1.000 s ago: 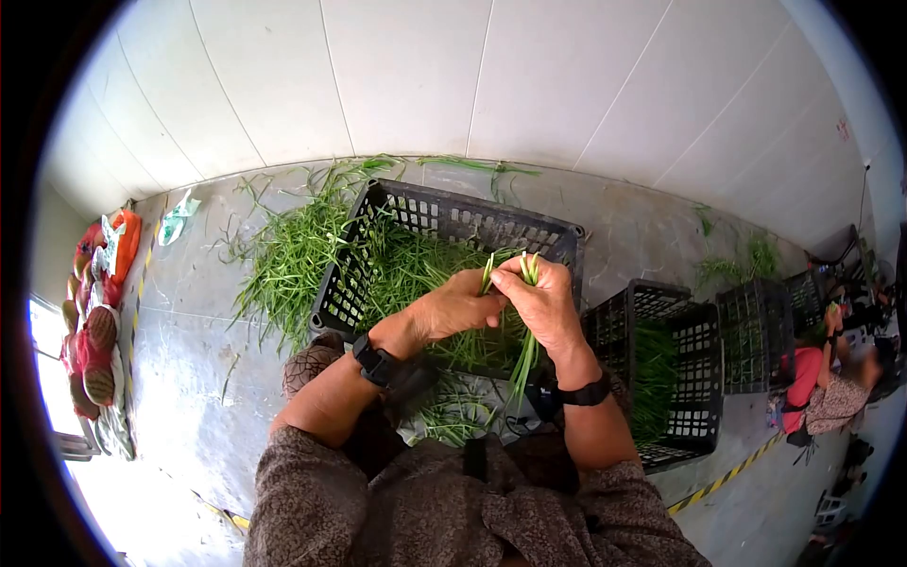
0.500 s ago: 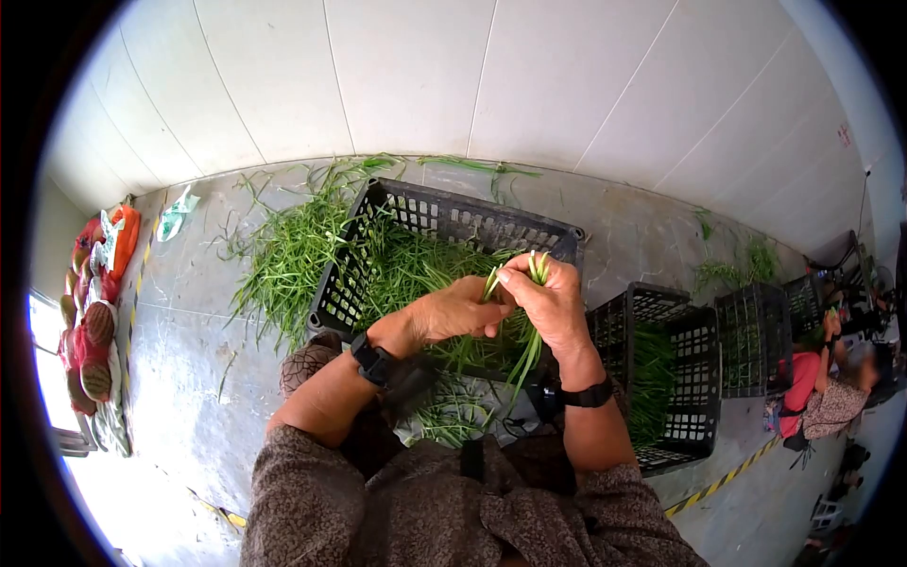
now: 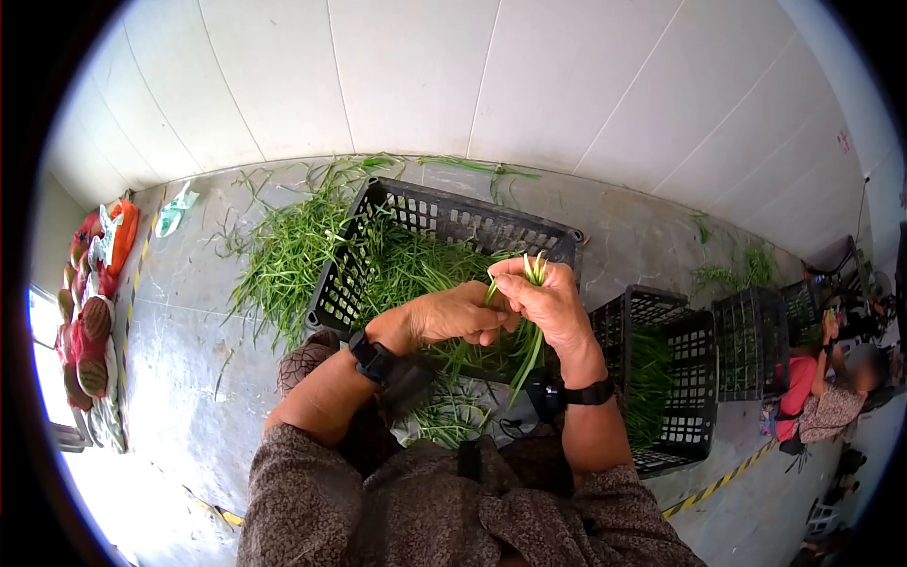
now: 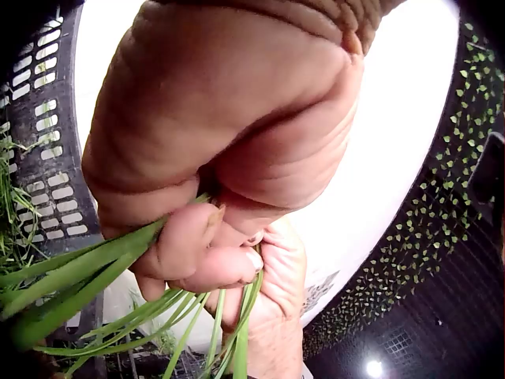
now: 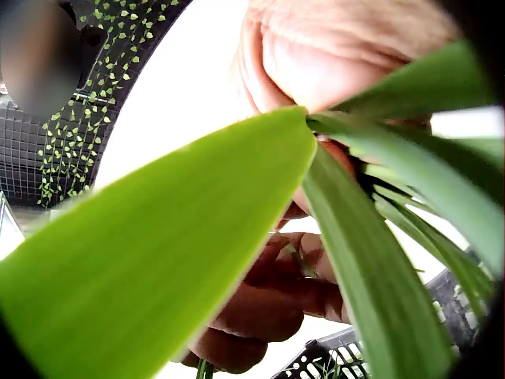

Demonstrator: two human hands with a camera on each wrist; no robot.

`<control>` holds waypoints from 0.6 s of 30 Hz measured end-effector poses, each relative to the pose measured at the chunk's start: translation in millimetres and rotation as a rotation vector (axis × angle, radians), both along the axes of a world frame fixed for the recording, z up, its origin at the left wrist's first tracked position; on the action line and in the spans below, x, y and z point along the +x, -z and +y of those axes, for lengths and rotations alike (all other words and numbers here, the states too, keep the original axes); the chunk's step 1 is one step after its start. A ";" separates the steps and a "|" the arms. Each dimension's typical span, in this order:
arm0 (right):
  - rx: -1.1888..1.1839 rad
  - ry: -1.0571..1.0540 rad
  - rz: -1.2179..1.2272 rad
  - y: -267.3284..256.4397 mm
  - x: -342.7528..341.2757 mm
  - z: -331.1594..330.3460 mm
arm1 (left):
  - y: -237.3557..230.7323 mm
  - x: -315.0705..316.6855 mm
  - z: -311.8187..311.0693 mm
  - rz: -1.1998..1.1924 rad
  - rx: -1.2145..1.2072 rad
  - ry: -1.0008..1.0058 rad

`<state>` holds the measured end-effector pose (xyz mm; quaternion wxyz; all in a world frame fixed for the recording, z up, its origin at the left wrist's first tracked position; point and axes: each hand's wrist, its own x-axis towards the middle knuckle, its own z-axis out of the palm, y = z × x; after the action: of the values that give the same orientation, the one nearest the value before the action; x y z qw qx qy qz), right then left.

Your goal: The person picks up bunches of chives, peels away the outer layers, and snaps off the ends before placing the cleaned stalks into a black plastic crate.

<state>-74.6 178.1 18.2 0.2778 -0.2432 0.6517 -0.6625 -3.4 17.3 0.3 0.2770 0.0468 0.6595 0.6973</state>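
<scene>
Flat green leaves with pale stem ends, looking like garlic chives [image 3: 531,363], hang from my right hand [image 3: 553,307], which pinches the bunch just below the pale ends. Close on its left, my left hand [image 3: 453,314] curls its fingers round some chives. The left wrist view has blades [image 4: 83,276] coming out between those fingers, with the right hand [image 4: 278,304] behind. A broad blade [image 5: 181,245] fills much of the right wrist view and covers part of the hands. Both hands are over the near side of a black slatted crate [image 3: 472,200] holding loose chives [image 3: 406,269].
More chives [image 3: 283,255] spill over the floor left of the crate. A second black crate [image 3: 697,378] with chives stands at right, another crate [image 3: 751,331] beyond it. Red mesh sacks [image 3: 90,345] lie far left. Another person [image 3: 831,406] sits far right; a white wall [image 3: 406,85] rises ahead.
Both hands have shifted slightly down and right, staying close together. The left hand's fingers have moved nearer the right hand. The bunch stays in the right hand.
</scene>
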 end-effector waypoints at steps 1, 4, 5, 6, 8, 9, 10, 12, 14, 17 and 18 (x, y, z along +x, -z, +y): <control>-0.008 -0.002 -0.013 0.6 0.0 -0.4 | -0.1 0.1 -0.5 -0.005 0.010 0.001; 0.053 0.035 -0.078 -4.9 1.3 -1.4 | -0.7 0.4 -2.0 -0.016 0.029 0.011; 0.051 0.004 -0.100 -5.3 0.2 -0.8 | -1.0 0.1 -2.5 -0.017 0.029 0.019; 0.049 -0.026 -0.122 -5.8 -1.4 0.8 | -2.3 0.3 -2.5 -0.018 0.029 0.027; 0.054 -0.066 -0.138 -6.9 -1.8 1.9 | -9.7 3.1 -1.5 -0.015 0.035 0.006; 0.060 -0.076 -0.133 -8.6 -0.8 2.0 | -12.5 4.2 -1.0 -0.014 0.039 -0.005; 0.066 -0.087 -0.128 -9.4 0.1 1.8 | -10.1 3.8 -1.0 -0.022 0.043 -0.006; 0.069 -0.097 -0.103 -8.5 1.2 1.3 | -2.2 2.2 -0.9 -0.039 0.052 -0.007; 0.059 -0.085 -0.083 -5.9 1.4 0.6 | -0.6 2.2 0.5 -0.061 0.098 -0.036; 0.017 -0.040 -0.086 -2.5 2.5 0.0 | 7.5 -2.3 -1.5 -0.078 0.069 0.003; -0.003 -0.027 -0.102 -5.8 3.1 0.1 | 7.3 -4.0 -3.2 -0.080 0.043 0.030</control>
<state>-71.5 178.2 24.0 0.3193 -0.2180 0.6324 -0.6712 -7.4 14.1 -6.9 0.3123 0.0347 0.6322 0.7082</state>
